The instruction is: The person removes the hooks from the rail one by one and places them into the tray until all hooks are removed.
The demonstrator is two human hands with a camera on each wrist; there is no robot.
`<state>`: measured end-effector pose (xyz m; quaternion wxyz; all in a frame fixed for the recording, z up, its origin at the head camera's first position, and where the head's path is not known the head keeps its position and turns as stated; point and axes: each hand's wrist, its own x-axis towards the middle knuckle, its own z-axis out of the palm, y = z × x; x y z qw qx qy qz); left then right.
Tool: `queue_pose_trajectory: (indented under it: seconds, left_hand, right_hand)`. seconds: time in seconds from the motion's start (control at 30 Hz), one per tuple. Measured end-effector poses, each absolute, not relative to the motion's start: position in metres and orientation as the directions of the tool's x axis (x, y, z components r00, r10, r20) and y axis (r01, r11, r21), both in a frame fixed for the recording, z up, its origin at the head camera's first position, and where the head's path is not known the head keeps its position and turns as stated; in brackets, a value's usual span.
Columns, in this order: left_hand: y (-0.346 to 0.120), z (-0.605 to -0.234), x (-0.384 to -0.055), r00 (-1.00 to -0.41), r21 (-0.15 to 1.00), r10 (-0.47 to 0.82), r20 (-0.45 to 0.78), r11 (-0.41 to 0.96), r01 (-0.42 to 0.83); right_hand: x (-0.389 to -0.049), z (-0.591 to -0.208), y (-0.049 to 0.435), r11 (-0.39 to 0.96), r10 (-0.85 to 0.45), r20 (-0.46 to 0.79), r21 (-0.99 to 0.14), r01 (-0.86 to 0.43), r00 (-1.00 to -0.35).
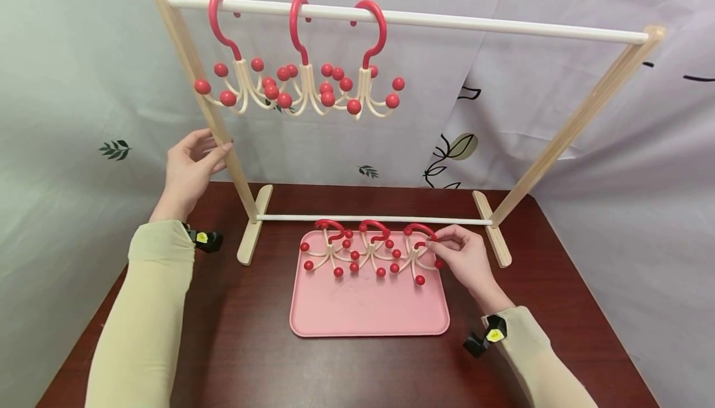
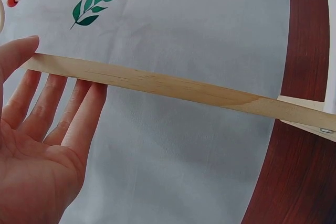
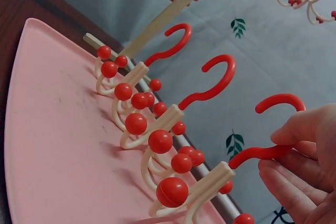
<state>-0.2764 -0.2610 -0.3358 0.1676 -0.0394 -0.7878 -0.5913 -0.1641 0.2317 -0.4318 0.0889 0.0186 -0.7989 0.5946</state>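
My left hand (image 1: pixel 190 172) holds the rack's left wooden post (image 2: pixel 173 86), thumb on one side and fingers on the other. My right hand (image 1: pixel 468 259) pinches the red hook of the rightmost hanger (image 3: pixel 209 184), a cream multi-arm hanger with red ball tips, at the pink tray (image 1: pixel 368 312). Two matching hangers, a middle one (image 1: pixel 372 249) and a left one (image 1: pixel 330 250), lie in a row beside it along the tray's far side. Three more hang by their hooks from the white top rail (image 1: pixel 503 24), bunched toward its left end.
The rack's right post (image 1: pixel 578 119) slants up beyond my right hand. A white lower bar (image 1: pixel 290 217) joins the wooden feet just behind the tray. Printed cloth (image 1: pixel 313 153) hangs behind the dark red-brown table (image 1: pixel 251 346).
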Motion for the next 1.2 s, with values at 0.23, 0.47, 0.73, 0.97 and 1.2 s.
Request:
queue_pose_trajectory:
  seconds: [0.23, 0.47, 0.73, 0.97, 1.2]
  left_hand:
    - [-0.261, -0.336, -0.276, -0.940, 0.920, -0.135, 0.313, 0.289, 0.265]
    - [-0.263, -0.337, -0.278, -0.941, 0.920, -0.137, 0.310, 0.291, 0.261]
    - [-0.263, -0.338, -0.279, -0.941, 0.924, -0.137, 0.311, 0.276, 0.265]
    - [-0.263, -0.338, -0.279, -0.943, 0.926, -0.138, 0.302, 0.279, 0.256]
    - [-0.262, -0.337, -0.278, -0.942, 0.921, -0.140, 0.307, 0.291, 0.257]
  right_hand:
    - [-0.166, -0.435, 0.232, 0.286, 0.086, 0.150, -0.951, -0.120, -0.985]
    - [-0.168, -0.435, 0.233, 0.250, 0.081, 0.125, -0.963, -0.101, -0.989]
    - [-0.170, -0.438, 0.234, 0.229, 0.081, 0.117, -0.969, -0.096, -0.990]
    - [-0.169, -0.430, 0.234, 0.257, 0.063, 0.154, -0.957, -0.133, -0.986]
    - [-0.171, -0.406, 0.235, 0.188, 0.046, 0.236, -0.956, -0.224, -0.971]
